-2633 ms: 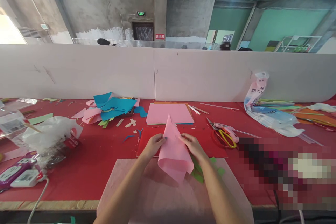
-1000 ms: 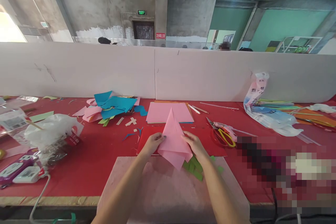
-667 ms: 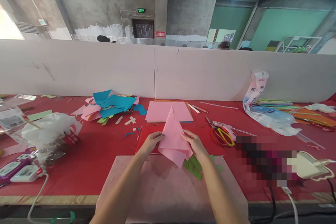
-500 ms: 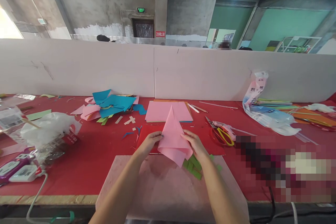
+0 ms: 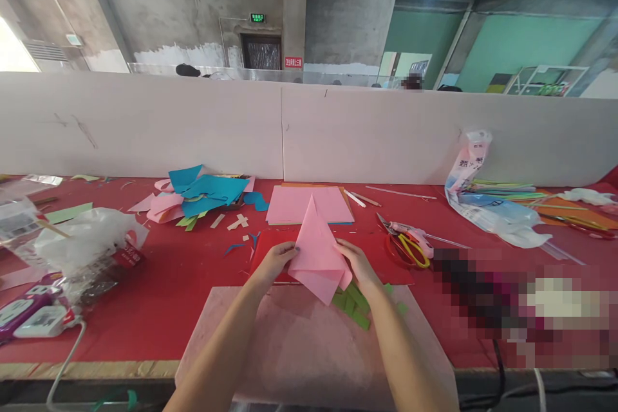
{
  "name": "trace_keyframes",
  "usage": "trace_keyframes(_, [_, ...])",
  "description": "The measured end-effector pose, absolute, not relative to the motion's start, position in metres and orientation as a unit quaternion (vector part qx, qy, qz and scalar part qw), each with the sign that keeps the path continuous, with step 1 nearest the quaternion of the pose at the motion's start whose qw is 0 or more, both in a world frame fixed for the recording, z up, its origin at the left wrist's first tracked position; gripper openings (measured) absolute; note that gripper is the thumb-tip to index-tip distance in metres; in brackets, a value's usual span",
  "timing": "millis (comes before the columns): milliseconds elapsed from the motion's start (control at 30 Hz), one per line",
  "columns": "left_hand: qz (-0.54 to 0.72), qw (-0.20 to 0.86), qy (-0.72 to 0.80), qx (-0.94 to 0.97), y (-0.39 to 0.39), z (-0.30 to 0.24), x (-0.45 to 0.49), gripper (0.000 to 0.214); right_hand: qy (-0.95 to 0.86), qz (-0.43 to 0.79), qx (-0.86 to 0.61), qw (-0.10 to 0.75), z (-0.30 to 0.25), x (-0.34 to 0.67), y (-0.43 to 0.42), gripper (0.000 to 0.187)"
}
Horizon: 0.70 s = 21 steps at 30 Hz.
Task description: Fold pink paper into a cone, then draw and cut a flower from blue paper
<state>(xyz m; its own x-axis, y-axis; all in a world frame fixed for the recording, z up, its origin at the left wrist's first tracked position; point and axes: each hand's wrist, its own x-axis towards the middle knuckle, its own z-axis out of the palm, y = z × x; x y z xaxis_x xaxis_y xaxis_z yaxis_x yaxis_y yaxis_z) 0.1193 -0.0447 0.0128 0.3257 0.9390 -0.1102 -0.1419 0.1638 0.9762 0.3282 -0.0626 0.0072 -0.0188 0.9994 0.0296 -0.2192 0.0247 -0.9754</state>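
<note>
Pinching opposite edges, left hand (image 5: 274,262) and right hand (image 5: 358,264) were each clamped on the folded pink paper (image 5: 316,256) — likely to hold its pointed fold aligned. It stood tilted over the red card sheet (image 5: 390,267), green scraps (image 5: 352,306) beside it.

Pink folded paper (image 5: 316,257) on red sheet (image 5: 381,264), green scraps (image 5: 355,309) beside. Tablecloth (image 5: 183,280) red, mat (image 5: 299,347) pale pink. Scissors (image 5: 409,246) w/ yellow & pink handles; scrap pile (image 5: 207,190) blue + pink.
</note>
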Motion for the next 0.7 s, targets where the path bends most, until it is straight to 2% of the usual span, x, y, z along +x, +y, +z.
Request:
trace_keyframes(300, [0.430,0.589,0.430,0.533,-0.037,0.002,0.118,0.034,-0.492,0.516,-0.460,0.530,0.008,0.329,-0.064,0.028])
trace_keyframes(700, [0.430,0.655,0.406,0.471,-0.043,0.012,0.117,0.034,-0.437,0.577,-0.400,0.563,0.006,0.329,-0.062,0.024])
